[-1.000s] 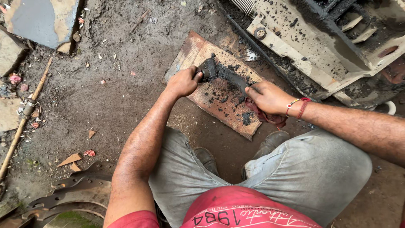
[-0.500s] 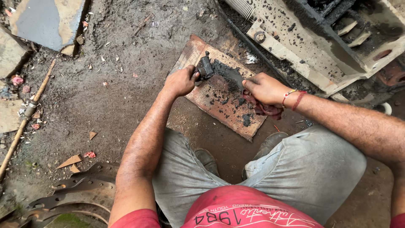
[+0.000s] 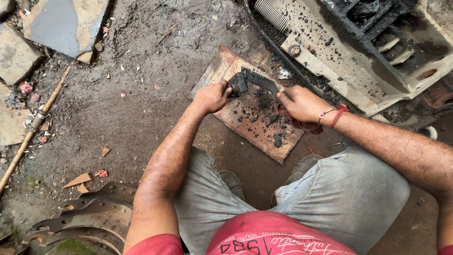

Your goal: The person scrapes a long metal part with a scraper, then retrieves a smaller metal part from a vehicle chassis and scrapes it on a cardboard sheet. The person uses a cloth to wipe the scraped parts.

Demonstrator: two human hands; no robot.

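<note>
I squat over a flat brown board lying on muddy ground. My left hand grips one end of a dark, greasy metal part resting on the board's far side. My right hand, with a red thread bracelet at the wrist, is closed on a dirty red rag and presses against the part's other end. Black grease crumbs are scattered across the board between my hands.
A large grimy machine housing with a coil spring stands at the upper right. Curved rusty brake shoes lie at the lower left. A long stick and stone slabs lie on the left.
Both hands and the greasy part shifted slightly toward the board's far edge; my right hand slid along the part with the rag. Grips are unchanged.
</note>
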